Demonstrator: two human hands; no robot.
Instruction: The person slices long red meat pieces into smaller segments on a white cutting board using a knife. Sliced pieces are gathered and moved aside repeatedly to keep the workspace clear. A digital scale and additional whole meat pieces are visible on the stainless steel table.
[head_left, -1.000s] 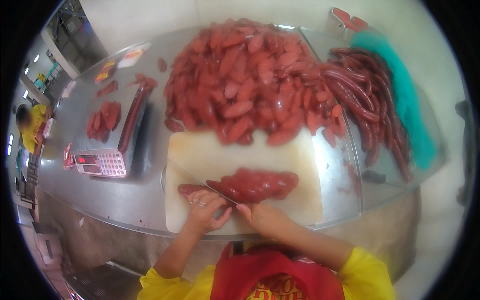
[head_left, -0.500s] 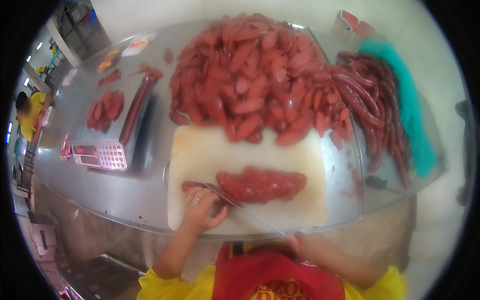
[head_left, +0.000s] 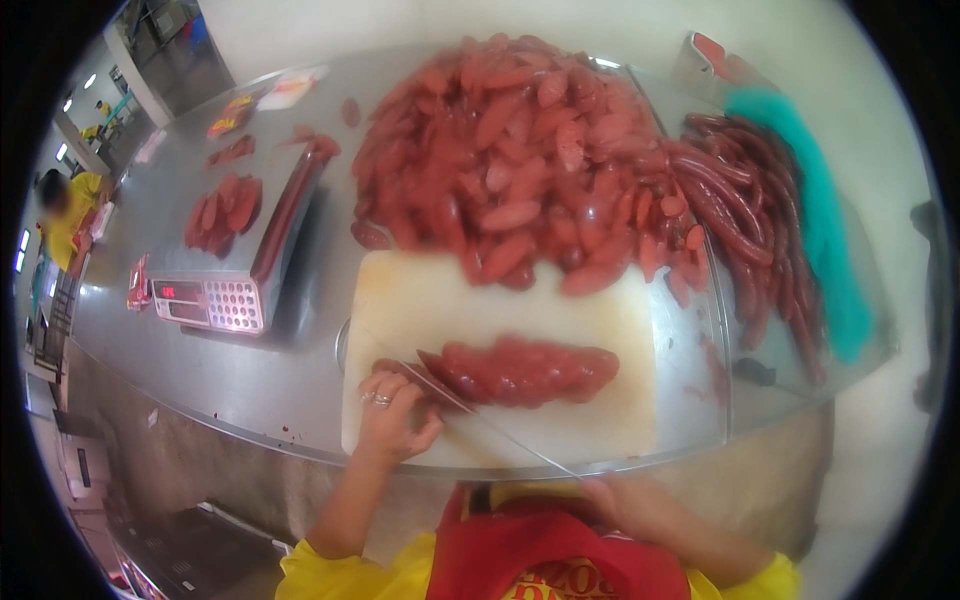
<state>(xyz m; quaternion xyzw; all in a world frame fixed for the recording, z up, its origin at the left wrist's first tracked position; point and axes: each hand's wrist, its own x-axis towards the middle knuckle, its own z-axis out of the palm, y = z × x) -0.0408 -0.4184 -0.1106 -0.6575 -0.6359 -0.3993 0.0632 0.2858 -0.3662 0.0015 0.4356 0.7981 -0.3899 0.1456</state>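
On the white cutting board (head_left: 600,430), my left hand (head_left: 393,418) presses a short length of dark red sausage (head_left: 394,367), its fingers curled over it and a ring on one of them. My right hand (head_left: 612,497) is closed at the near end of a long knife (head_left: 515,438); the handle is hidden in it. The thin blade slants across the sausage, just right of my left fingers. Past the blade, several cut sausage slices (head_left: 530,370) lie overlapped in a row, the leftmost one leaning toward the knife.
Behind the board rises a big heap of sliced sausage (head_left: 500,160). Whole sausages (head_left: 735,200) lie at right beside a teal cloth (head_left: 820,230). A digital scale (head_left: 215,300) with slices on its plate stands left. Another person (head_left: 68,215) in yellow is at far left.
The blade has shifted slightly, and a slice now shows at the left end of the row, beside the blade. My left hand stays on the sausage. The whole view has shifted a little.
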